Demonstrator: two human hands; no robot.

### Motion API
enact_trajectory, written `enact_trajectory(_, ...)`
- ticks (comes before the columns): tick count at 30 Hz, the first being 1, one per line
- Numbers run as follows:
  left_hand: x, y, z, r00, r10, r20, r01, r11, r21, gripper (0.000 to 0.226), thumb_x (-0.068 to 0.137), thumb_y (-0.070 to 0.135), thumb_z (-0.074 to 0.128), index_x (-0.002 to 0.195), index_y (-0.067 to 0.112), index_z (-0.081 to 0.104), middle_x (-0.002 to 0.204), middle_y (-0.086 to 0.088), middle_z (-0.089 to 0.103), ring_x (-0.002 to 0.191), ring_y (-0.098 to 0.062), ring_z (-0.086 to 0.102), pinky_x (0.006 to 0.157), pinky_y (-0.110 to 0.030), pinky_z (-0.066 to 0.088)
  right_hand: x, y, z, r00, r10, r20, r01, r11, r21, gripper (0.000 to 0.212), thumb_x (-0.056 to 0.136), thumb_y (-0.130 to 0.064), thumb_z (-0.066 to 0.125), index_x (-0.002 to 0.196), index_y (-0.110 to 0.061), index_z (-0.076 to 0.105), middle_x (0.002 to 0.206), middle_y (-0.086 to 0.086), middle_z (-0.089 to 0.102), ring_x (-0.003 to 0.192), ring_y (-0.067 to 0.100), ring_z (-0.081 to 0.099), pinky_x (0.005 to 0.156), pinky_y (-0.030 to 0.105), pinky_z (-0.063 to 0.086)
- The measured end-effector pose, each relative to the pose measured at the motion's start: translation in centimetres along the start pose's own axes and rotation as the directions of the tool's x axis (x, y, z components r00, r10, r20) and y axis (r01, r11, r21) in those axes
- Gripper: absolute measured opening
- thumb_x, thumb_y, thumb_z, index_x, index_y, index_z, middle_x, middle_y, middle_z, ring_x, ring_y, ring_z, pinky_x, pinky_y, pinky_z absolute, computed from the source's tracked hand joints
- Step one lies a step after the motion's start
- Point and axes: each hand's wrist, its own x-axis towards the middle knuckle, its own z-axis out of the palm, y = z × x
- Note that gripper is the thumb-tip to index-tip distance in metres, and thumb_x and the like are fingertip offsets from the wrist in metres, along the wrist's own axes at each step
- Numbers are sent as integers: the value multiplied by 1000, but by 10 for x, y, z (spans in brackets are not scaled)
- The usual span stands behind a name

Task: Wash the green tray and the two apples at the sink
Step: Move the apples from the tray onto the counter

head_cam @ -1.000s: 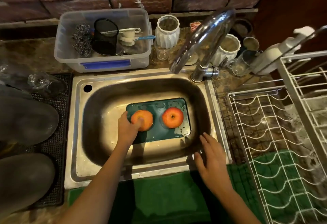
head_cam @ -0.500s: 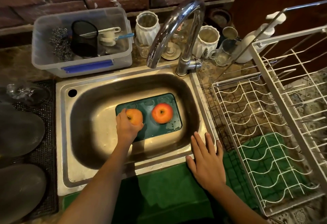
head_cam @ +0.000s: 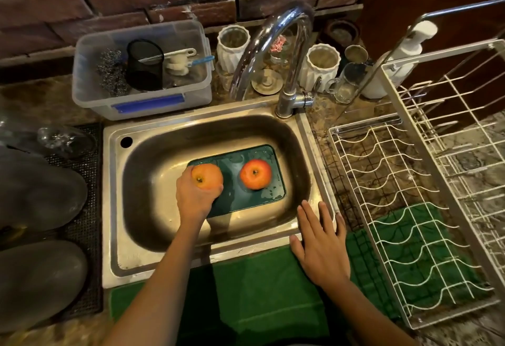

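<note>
A dark green tray (head_cam: 257, 195) lies flat and wet on the bottom of the steel sink (head_cam: 153, 181). A red-orange apple (head_cam: 256, 174) rests on the tray's right half. My left hand (head_cam: 194, 195) is shut on the other, more orange apple (head_cam: 208, 175) and holds it over the tray's left end, stem side up. Fingers spread, my right hand (head_cam: 322, 244) lies flat on the sink's front right rim and holds nothing.
A chrome faucet (head_cam: 273, 45) arches over the sink's back edge. Behind it stand white ribbed cups (head_cam: 233, 45), glasses and a clear bin (head_cam: 142, 72) of scrubbers. A white wire dish rack (head_cam: 410, 209) fills the right side. Dark plates (head_cam: 38, 189) lie left. Green cloth (head_cam: 259, 291) covers the front edge.
My left hand closed around the orange apple and lifted it off the tray, turning it. My right hand settled flat on the sink rim. The camera view shifted.
</note>
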Motion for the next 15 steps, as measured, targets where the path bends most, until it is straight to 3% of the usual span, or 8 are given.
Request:
enact_trajectory(4,-37,2,-41,997,-22,-74,16,996,-86,91,66,32,89,144,22,43,138,-6,50,123,-27,51,104,-45,45,-1,-1,-1,1000,-15,-16,15,1000,-11,68,96,-55,34,153,-19,37,163,-1,29,151,30,23,115,60,24)
enact_trajectory(8,-86,-17,-88,986,-123,-108,103,978,-180,94,54,39,88,138,26,48,131,-4,54,116,-27,55,99,-44,49,-1,-3,0,995,-28,-99,29,1000,6,67,92,-53,34,145,-15,52,157,2,43,146,34,33,111,61,24)
enact_trajectory(13,-153,-53,-132,971,-178,-160,148,972,-182,81,61,19,93,131,25,51,110,0,54,98,-17,51,77,-16,40,-1,-2,4,993,-38,-112,37,999,-10,68,92,-52,30,144,-14,52,156,3,44,144,35,35,112,60,21)
enact_trajectory(15,-173,-72,-142,955,-237,-178,211,965,-154,97,51,35,90,138,18,50,120,-5,55,103,-20,52,86,-25,42,0,-2,6,995,-17,-95,17,1000,-7,69,94,-55,23,149,-19,46,160,-2,37,148,31,27,116,57,15)
